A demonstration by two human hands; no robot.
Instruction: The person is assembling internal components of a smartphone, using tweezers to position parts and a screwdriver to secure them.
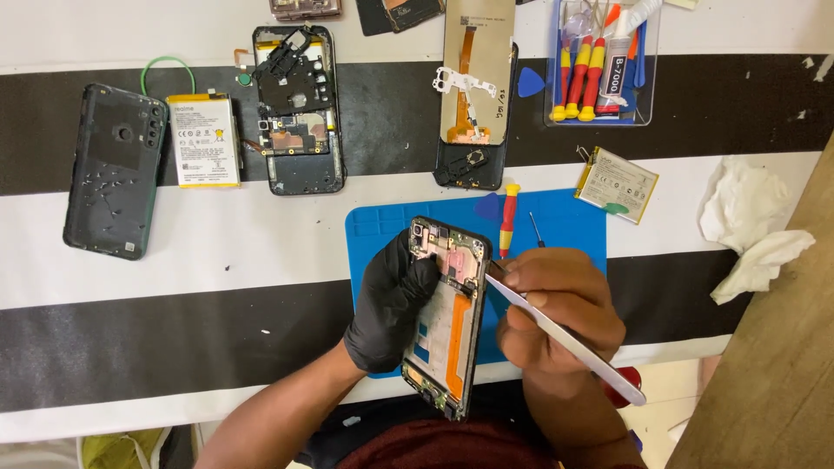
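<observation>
A striped table holds a blue mat. Over it, the gloved left hand grips the opened phone; the right hand pinches tweezers at its edge. Best worked shallow, phone steadied.

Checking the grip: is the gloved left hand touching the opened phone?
Touching. The head view shows the left hand wrapped on the opened phone, thumb pressed on its upper part.

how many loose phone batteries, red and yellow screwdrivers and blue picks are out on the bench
Loose phone batteries: 2, a white and yellow one and a silvery one.
Red and yellow screwdrivers: 4, three in the clear tray and one on the blue mat.
Blue picks: 2, one by the tray, one on the mat.
Total: 8
</observation>
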